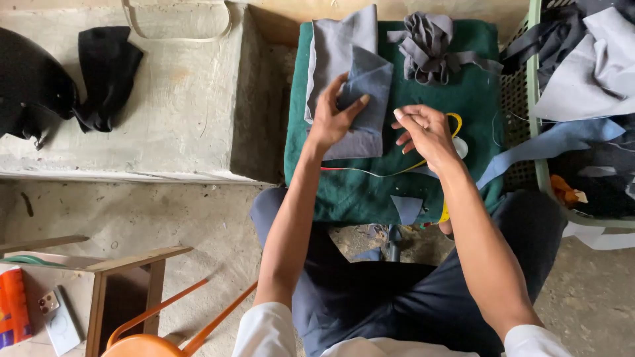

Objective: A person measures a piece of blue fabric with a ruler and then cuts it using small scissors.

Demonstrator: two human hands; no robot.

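Grey cloth (354, 92) lies at upper centre of the frame on a green mat (476, 99), and the left hand (334, 116) pinches its folded edge between thumb and fingers. Just right of it, the right hand (426, 132) hovers with fingertips pressed together, above yellow scissors (455, 122). Knotted grey strips (430, 46) sit above; a basket (537, 132) stands at right.

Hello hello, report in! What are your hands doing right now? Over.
Left hand gripping folded grey cloth on green mat. Right hand pinched shut above yellow tape measure. Grey strip bundle nearby, not blocking.
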